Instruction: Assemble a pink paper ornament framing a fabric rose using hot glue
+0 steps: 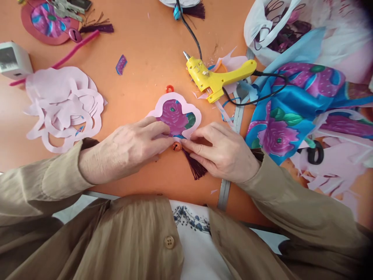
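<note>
A scalloped pendant with a pale pink border point(194, 112) and purple floral fabric point(173, 116) in its middle lies in front of me on the orange tabletop. A red-orange ring point(169, 89) sits at its top. A small orange bell point(176, 146) and a dark purple tassel point(196, 167) are at its lower edge. My left hand point(131, 146) has its fingers closed on the pendant's lower left edge. Opposite it, my right hand point(224, 151) pinches the lower right edge close to the bell. The fingertips partly cover that edge.
A yellow glue gun point(217, 77) with a black cord lies just beyond my right hand. Pink cut-outs point(65, 105) are heaped at the left, near a white box point(14, 60). Blue floral fabric point(279, 132), scraps and a plastic bag point(259, 27) crowd the right.
</note>
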Demonstrator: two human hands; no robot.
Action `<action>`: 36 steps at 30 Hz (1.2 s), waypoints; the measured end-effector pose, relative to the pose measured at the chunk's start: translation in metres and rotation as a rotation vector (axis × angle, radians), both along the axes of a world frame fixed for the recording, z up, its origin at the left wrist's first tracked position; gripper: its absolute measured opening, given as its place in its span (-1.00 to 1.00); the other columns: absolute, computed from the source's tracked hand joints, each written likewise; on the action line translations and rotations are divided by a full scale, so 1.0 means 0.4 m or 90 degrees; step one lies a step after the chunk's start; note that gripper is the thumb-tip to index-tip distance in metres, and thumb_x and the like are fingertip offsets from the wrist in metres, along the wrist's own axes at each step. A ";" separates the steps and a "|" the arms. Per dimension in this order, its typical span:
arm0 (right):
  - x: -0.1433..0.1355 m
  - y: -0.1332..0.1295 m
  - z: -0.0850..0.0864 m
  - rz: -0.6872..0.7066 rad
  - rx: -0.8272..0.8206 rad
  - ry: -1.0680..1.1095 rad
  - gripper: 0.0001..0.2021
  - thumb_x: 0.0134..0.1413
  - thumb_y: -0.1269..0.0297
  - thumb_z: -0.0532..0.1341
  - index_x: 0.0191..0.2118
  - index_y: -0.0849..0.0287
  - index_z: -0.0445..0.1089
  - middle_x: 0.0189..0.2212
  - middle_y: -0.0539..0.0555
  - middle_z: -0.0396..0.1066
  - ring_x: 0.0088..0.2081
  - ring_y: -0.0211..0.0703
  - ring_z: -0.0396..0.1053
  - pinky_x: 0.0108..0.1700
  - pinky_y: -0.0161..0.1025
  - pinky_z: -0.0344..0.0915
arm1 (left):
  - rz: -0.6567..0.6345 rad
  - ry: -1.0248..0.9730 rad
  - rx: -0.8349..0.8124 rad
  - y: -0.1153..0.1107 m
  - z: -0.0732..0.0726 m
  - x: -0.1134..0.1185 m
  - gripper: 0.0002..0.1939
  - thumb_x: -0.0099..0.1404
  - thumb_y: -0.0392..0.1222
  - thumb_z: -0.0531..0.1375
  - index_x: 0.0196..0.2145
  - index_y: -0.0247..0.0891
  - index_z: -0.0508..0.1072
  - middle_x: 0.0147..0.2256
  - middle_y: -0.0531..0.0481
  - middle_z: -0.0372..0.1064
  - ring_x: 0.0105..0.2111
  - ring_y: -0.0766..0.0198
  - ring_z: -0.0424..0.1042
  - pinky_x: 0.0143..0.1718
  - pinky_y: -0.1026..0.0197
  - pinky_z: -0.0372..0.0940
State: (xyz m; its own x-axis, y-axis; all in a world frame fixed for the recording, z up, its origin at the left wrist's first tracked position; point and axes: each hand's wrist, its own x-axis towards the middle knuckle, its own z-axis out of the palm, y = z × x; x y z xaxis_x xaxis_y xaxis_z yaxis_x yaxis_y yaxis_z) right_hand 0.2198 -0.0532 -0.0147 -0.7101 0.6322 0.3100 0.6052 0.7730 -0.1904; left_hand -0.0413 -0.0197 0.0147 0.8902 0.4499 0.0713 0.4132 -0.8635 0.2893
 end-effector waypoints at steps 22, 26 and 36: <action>-0.033 -0.024 0.014 -0.006 -0.078 0.066 -0.62 0.21 0.27 0.20 0.12 0.20 0.40 0.12 0.31 0.35 0.09 0.18 0.31 0.06 0.22 0.38 | 0.153 -0.070 0.042 -0.058 0.003 -0.022 -0.72 0.44 -0.29 0.08 0.06 -0.37 0.39 -0.15 -0.22 0.43 -0.23 0.11 0.45 -0.34 0.16 0.40; -0.061 -0.029 0.006 0.024 -0.083 0.048 -0.56 0.18 0.15 0.24 0.12 0.25 0.41 0.28 0.38 0.16 0.33 0.35 0.03 0.24 0.35 0.19 | 0.185 -0.039 0.042 -0.045 -0.008 -0.028 -0.62 0.42 -0.19 0.14 0.14 -0.37 0.35 -0.09 -0.23 0.41 -0.18 0.09 0.44 -0.27 0.11 0.43; -0.067 -0.034 -0.018 0.051 -0.109 0.020 -0.50 0.15 0.06 0.28 0.17 0.12 0.39 0.35 0.33 0.10 0.40 0.42 -0.13 0.28 0.48 -0.01 | 0.206 0.006 -0.024 -0.026 -0.019 -0.032 -0.66 0.40 -0.16 0.15 0.07 -0.39 0.41 -0.10 -0.22 0.39 -0.14 0.06 0.44 -0.13 0.07 0.42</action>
